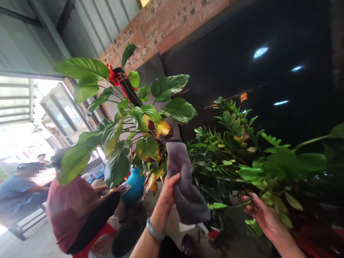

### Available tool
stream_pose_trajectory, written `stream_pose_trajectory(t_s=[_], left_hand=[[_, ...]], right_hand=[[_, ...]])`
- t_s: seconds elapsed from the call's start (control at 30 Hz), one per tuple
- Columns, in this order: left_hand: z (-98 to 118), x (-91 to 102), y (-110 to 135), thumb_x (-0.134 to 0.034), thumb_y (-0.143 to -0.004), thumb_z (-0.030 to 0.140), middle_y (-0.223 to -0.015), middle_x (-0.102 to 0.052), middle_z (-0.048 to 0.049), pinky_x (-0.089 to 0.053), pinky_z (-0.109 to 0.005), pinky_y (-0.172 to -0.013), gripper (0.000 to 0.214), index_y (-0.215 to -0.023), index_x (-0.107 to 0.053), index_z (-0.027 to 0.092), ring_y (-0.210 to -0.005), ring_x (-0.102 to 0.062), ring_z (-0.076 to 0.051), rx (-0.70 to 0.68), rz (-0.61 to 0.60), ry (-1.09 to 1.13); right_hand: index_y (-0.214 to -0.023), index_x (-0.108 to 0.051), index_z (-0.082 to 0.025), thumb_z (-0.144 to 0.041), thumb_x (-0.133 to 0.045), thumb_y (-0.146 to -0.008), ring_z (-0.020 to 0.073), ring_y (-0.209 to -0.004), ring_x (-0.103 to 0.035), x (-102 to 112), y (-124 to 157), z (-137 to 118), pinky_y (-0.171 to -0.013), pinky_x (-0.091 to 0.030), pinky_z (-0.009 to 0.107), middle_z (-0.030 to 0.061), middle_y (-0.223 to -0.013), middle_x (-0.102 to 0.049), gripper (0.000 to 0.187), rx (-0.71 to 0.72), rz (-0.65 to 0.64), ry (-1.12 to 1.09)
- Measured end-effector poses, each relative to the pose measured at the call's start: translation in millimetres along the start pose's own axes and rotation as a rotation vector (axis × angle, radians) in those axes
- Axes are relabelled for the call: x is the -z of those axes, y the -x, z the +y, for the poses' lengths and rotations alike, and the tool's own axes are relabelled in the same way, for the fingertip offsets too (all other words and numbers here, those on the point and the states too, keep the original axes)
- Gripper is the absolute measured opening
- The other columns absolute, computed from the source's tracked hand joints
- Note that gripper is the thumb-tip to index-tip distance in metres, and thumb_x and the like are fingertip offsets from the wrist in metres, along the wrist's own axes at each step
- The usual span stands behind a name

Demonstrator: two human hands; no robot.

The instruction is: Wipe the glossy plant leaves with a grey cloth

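Observation:
My left hand is closed around a soft grey cloth, which hangs down from it. Just beyond the cloth stands a large broad-leaved plant, with several leaves that are yellow and brown, and a red ribbon near its top. At the lower right, my right hand has its thumb and fingers bent about a thin green plant stem. That stem belongs among the leafy plants on the right. A pale green bangle circles my left wrist.
A person in a pink top sits on a red stool at left, with another person in blue farther off. A black bucket and a blue round object stand nearby. A dark glossy panel rises behind the plants.

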State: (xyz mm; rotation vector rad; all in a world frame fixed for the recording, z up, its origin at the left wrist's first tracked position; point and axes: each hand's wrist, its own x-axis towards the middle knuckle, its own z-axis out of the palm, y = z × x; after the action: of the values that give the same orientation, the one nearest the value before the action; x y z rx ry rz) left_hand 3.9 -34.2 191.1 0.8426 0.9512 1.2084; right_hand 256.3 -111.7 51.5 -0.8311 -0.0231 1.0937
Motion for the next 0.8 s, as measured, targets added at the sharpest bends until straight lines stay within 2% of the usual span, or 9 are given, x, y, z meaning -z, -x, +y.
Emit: stream_pose_trajectory(t_s=[0.17,0.23,0.3,0.43,0.5,0.57,0.67,0.73,0.8], left_hand=[[-52,-5.6,6,-0.086,-0.035,0.028,-0.054,-0.069,-0.0037,-0.047,-0.027,-0.047,0.037,-0.067,-0.073,0.012,-0.046,-0.059,-0.016,0.266,-0.186,-0.246],[-39,-13.0,9,-0.087,-0.035,0.028,-0.057,-0.070,-0.0041,-0.047,-0.027,-0.049,0.041,-0.070,-0.075,0.012,-0.049,-0.060,-0.017,0.226,-0.271,-0.246],[-8,-28.6,4,-0.088,-0.037,0.029,-0.064,-0.073,-0.0042,-0.050,-0.027,-0.053,0.044,-0.077,-0.076,0.013,-0.055,-0.062,-0.018,0.085,-0.303,-0.178],[39,-67.3,-25,-0.085,-0.046,0.025,-0.074,-0.075,-0.0025,-0.054,-0.027,-0.062,0.038,-0.082,-0.075,0.016,-0.061,-0.064,-0.016,-0.150,-0.187,-0.055],[26,-76.9,-35,-0.081,-0.050,0.023,-0.068,-0.073,-0.0005,-0.053,-0.027,-0.061,0.029,-0.077,-0.073,0.017,-0.057,-0.061,-0.014,-0.076,-0.112,-0.109],[-7,-74.7,-33,-0.079,-0.051,0.020,-0.058,-0.069,-0.0001,-0.051,-0.028,-0.058,0.019,-0.068,-0.070,0.017,-0.053,-0.058,-0.015,0.068,-0.066,-0.219],[-53,-55.8,-10,-0.076,-0.045,0.014,-0.055,-0.068,-0.0036,-0.050,-0.032,-0.057,0.017,-0.062,-0.072,0.016,-0.054,-0.060,-0.019,0.285,-0.183,-0.364],[-58,-45.7,6,-0.075,-0.042,0.015,-0.061,-0.071,-0.0040,-0.050,-0.032,-0.060,0.024,-0.066,-0.075,0.015,-0.058,-0.061,-0.019,0.368,-0.351,-0.440],[-40,-46.3,10,-0.078,-0.041,0.019,-0.066,-0.072,-0.0025,-0.050,-0.031,-0.063,0.032,-0.073,-0.076,0.015,-0.060,-0.061,-0.018,0.323,-0.462,-0.444]], right_hand=[[-0.071,-0.070,-0.021,-0.037,-0.096,-0.020,0.0137,-0.039,-0.060,0,2,-2,-0.040,-0.055,0.025,0.0014,-0.060,-0.075,0.060,-0.003,-0.011,0.046],[-0.073,-0.070,-0.021,-0.037,-0.096,-0.020,0.0149,-0.040,-0.061,-1,4,-4,-0.041,-0.056,0.026,0.0029,-0.063,-0.076,0.061,-0.019,-0.022,0.052],[-0.074,-0.070,-0.021,-0.036,-0.096,-0.020,0.0157,-0.041,-0.063,-3,5,-5,-0.043,-0.056,0.027,0.0038,-0.065,-0.077,0.062,-0.036,-0.033,0.044],[-0.073,-0.069,-0.023,-0.038,-0.096,-0.023,0.0158,-0.044,-0.064,-4,5,-3,-0.047,-0.058,0.027,0.0025,-0.065,-0.077,0.059,-0.043,-0.058,0.024],[-0.073,-0.069,-0.023,-0.039,-0.095,-0.026,0.0160,-0.045,-0.065,-3,3,0,-0.049,-0.058,0.028,0.0013,-0.065,-0.077,0.056,-0.022,-0.073,0.019],[-0.074,-0.070,-0.023,-0.039,-0.095,-0.029,0.0157,-0.044,-0.063,0,1,2,-0.048,-0.057,0.028,0.0006,-0.064,-0.077,0.054,0.004,-0.068,0.032],[-0.066,-0.068,-0.022,-0.040,-0.093,-0.033,0.0142,-0.039,-0.058,5,-1,4,-0.042,-0.054,0.027,0.0008,-0.060,-0.075,0.045,0.019,-0.031,0.088],[-0.063,-0.068,-0.021,-0.039,-0.093,-0.035,0.0147,-0.039,-0.058,7,-1,3,-0.041,-0.053,0.028,0.0017,-0.060,-0.074,0.042,0.016,-0.028,0.116],[-0.068,-0.070,-0.022,-0.038,-0.092,-0.037,0.0157,-0.041,-0.060,8,-1,2,-0.042,-0.054,0.029,0.0020,-0.063,-0.076,0.042,0.018,-0.041,0.108]])
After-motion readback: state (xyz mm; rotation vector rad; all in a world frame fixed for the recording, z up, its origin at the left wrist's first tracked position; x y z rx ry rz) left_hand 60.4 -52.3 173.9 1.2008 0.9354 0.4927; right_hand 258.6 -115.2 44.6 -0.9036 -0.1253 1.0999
